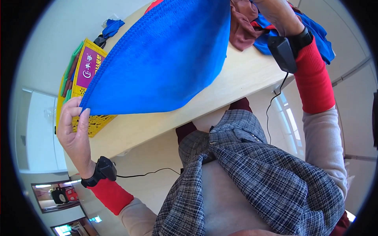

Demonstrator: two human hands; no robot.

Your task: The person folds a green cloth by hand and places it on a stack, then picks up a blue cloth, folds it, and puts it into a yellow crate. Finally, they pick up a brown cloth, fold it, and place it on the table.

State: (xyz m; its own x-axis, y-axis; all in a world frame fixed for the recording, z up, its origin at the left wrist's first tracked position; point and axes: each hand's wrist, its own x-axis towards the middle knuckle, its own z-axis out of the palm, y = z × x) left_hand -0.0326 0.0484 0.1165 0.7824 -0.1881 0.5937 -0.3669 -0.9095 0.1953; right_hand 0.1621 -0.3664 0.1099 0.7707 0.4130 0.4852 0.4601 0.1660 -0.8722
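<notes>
A bright blue cloth (165, 67) with a stitched edge is spread out in the air above the pale table (157, 129). My left hand (76, 133) pinches its lower left corner between thumb and fingers. At the upper right is my right hand (278, 17), raised near the cloth's far side; its fingers run out of the picture, so their grip is hidden. Behind that hand lies a heap of brown cloth (243, 29) mixed with blue cloth (319, 39) and some red.
A yellow openwork basket (100, 125) with a purple label stands at the table's left, with folded green and brown cloths (71, 70) in it. Beyond it lies a small blue cloth bundle (113, 28). Thin black cables (147, 173) hang from both wrist devices.
</notes>
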